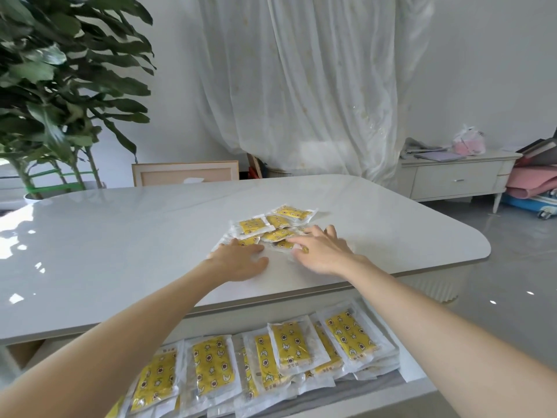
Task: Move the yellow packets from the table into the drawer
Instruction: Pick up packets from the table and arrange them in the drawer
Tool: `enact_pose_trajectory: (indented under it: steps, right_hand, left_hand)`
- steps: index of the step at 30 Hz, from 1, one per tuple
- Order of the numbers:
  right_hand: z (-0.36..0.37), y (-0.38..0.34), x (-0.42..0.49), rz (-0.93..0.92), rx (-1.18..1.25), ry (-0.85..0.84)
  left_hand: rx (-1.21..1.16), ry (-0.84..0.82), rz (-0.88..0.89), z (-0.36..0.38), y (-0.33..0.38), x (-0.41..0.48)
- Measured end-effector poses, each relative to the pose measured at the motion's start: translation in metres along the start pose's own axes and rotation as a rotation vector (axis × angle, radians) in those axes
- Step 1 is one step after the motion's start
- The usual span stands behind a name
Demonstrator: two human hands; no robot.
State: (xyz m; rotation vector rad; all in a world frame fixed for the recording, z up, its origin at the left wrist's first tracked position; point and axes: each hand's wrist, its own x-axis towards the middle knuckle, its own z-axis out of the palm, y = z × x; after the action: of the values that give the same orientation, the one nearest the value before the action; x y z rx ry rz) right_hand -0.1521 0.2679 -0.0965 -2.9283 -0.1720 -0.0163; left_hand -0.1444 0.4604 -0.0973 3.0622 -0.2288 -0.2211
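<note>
now left hand (241, 260) and right hand (319, 251), grips wide, touch roughly six yellow packets (251, 226).

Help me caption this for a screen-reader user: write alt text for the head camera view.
Two bare hands, the left hand and the right hand, rest with fingers spread on a small pile of yellow star-printed packets in clear plastic on a glossy white table. Below its near edge, an open drawer already holds many more yellow packets.

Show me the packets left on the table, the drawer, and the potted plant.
Packets on the table (272, 229), head view, middle of the pile.
Drawer (361, 389), head view, bare grey bottom.
Plant (60, 86), head view, leaves.
</note>
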Motion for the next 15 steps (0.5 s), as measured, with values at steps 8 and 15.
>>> enact_pose_trajectory:
  steps: [8, 15]
  right_hand:
    - [0.007, -0.005, 0.001, -0.027, 0.014, -0.106]
    - [0.001, 0.002, -0.018, -0.06, 0.059, -0.057]
  left_hand:
    - [0.096, -0.074, 0.005, -0.006, 0.001, -0.02]
    - [-0.079, -0.069, 0.122, -0.031, 0.004, -0.028]
